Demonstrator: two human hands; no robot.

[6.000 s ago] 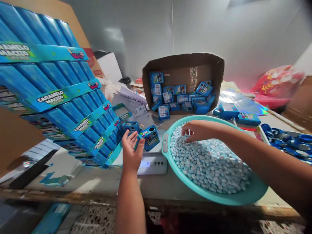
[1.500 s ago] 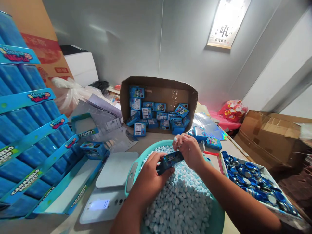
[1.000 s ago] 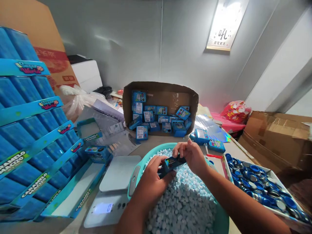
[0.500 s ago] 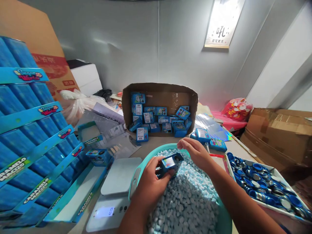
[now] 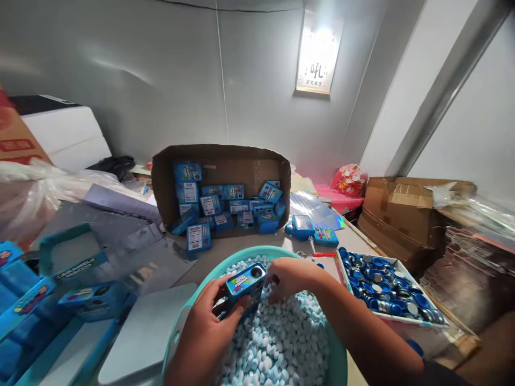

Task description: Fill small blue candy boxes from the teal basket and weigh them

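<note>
My left hand (image 5: 213,327) is wrapped round a blue candy tin (image 5: 246,281), held tilted over a turquoise basin (image 5: 339,354). A round dark opening shows in the tin's top, near its right end. The basin is full of small pale blue and white candies (image 5: 277,343). Close to the right of the tin, my right hand (image 5: 295,279) reaches down to the candies with its fingers curled. Its fingertips are partly hidden, and whatever they hold does not show.
A cardboard box (image 5: 221,155) lying on its side holds several blue tins. More tins (image 5: 301,226) lie right of it. A white tray (image 5: 402,316) of blue round caps (image 5: 382,284) stands at the right. A scale (image 5: 148,327) and blue display cartons (image 5: 24,316) are at the left.
My view has swung to the right. My right hand has gone from above the basin's far rim down to the candies, and its fingers have curled. My left hand still holds the tin.
</note>
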